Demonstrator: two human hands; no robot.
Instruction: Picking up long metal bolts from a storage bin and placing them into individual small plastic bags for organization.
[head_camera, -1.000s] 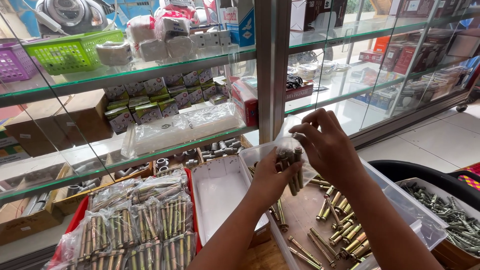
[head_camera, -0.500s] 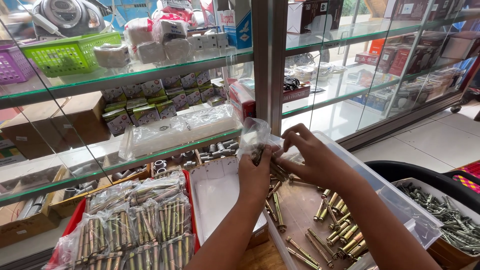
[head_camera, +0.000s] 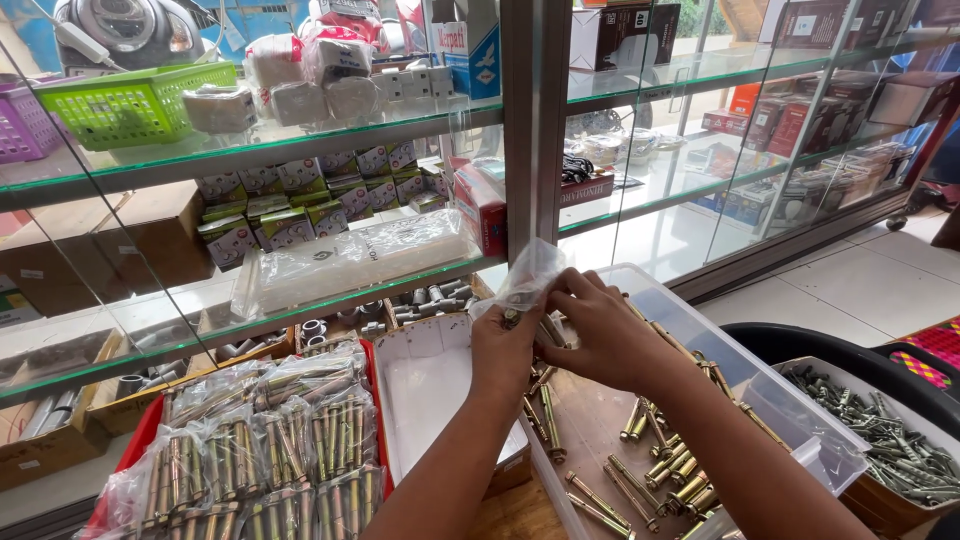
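My left hand (head_camera: 503, 350) pinches a small clear plastic bag (head_camera: 528, 277) that holds a few brass anchor bolts. Beside it, my right hand (head_camera: 598, 328) grips the same bag at its mouth, fingers curled over the bolts. Both hands hover above a clear plastic bin (head_camera: 760, 400) with several loose brass anchor bolts (head_camera: 668, 470) on its bottom.
A red tray (head_camera: 135, 440) at the left holds several bagged bolts (head_camera: 270, 440). A white tray (head_camera: 440, 395) lies between it and the bin. A tub of grey screws (head_camera: 880, 430) stands at the right. Glass display shelves (head_camera: 300, 140) with boxes rise behind.
Both hands came down and toward the shelf with the bag. The right hand, earlier raised above the bolts, now closes on the bag's mouth beside the left.
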